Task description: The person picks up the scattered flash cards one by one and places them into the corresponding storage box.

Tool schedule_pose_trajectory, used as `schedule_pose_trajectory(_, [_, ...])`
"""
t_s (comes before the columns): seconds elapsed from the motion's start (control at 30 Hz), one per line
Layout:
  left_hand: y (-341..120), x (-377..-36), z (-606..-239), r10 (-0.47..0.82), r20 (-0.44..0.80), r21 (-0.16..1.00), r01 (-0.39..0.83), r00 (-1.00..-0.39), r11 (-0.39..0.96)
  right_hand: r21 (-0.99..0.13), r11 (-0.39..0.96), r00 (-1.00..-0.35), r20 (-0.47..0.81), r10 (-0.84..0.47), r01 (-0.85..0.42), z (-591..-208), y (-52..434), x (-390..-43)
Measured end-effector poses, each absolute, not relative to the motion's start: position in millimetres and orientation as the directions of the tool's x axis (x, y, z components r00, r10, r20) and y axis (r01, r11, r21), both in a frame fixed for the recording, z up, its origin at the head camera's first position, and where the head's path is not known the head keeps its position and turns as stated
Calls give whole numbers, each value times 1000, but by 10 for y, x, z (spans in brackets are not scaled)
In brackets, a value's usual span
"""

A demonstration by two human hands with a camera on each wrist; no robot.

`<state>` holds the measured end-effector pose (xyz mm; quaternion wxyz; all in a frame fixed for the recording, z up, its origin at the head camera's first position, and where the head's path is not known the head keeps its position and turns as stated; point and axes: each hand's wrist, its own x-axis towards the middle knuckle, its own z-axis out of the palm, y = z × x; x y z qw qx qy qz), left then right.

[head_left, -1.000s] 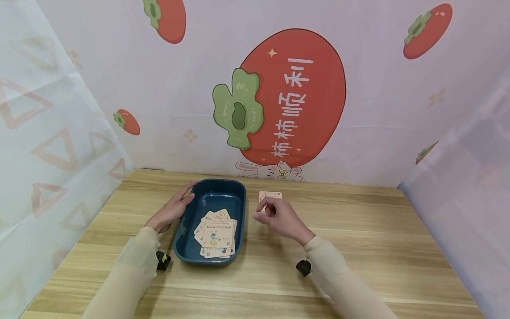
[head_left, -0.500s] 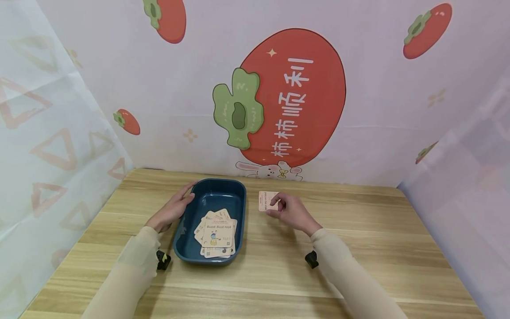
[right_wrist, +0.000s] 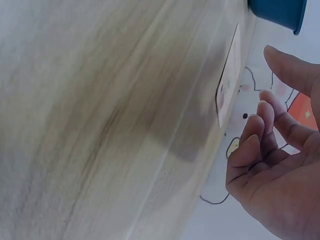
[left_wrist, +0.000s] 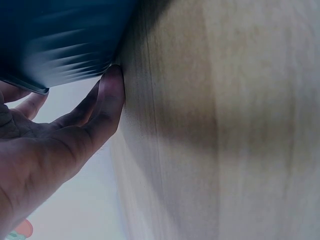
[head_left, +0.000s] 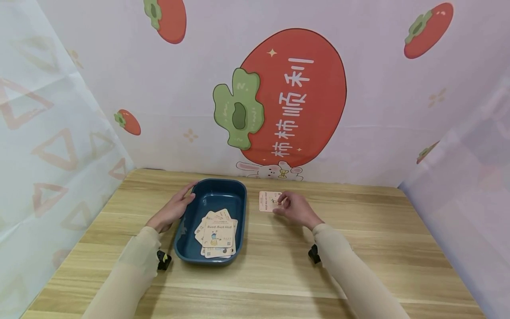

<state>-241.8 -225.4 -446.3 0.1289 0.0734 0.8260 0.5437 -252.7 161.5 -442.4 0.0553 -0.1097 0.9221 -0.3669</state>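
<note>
In the head view, a blue tray [head_left: 210,262] stands left of centre with several printed cards inside; the top card [head_left: 218,235] reads "play ping-pong". My left hand [head_left: 172,212] rests against the tray's left side, fingers reaching along its far corner. From the left wrist view, its fingers [left_wrist: 107,102] lie extended by the tray wall, one fingertip down at the table. Another card [head_left: 269,202], "play on the slide", lies flat on the table right of the tray. My right hand [head_left: 295,208] hovers at that card's right edge, thumb and loosely bent fingers apart, holding nothing.
The wooden table [head_left: 358,248] ends at a cloth backdrop [head_left: 374,146] printed with persimmons, and more cloth hangs at both sides. A black wrist camera [head_left: 314,254] sits under the right sleeve, with another [head_left: 163,260] under the left.
My right hand has moved right and slightly back, uncovering the card on the table, which stays about where it lay. The left hand and the tray keep their places.
</note>
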Motion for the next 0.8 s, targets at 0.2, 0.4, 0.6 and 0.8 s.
schedule_pose_trajectory(0.2, [-2247, -2421, -4455, 266, -132, 919, -17, -955, 395, -679, 721, -972, -48, -229, -136, -4465, 1644, -2579])
schedule_pose_trajectory(0.4, [-2246, -2419, -4452, 269, -131, 921, -17, -954, 389, -676, 726, -973, -59, -222, -125, -4478, 1660, -2630])
schedule_pose_trajectory(0.6, [-2261, -2422, -4465, 276, -129, 927, -16, -952, 376, -653, 753, -976, -98, -193, -83, -4508, 1664, -2686])
schedule_pose_trajectory(0.8, [-2256, -2412, -4449, 271, -130, 925, -18, -954, 380, -630, 774, -979, -115, -171, -61, -4561, 1671, -2735])
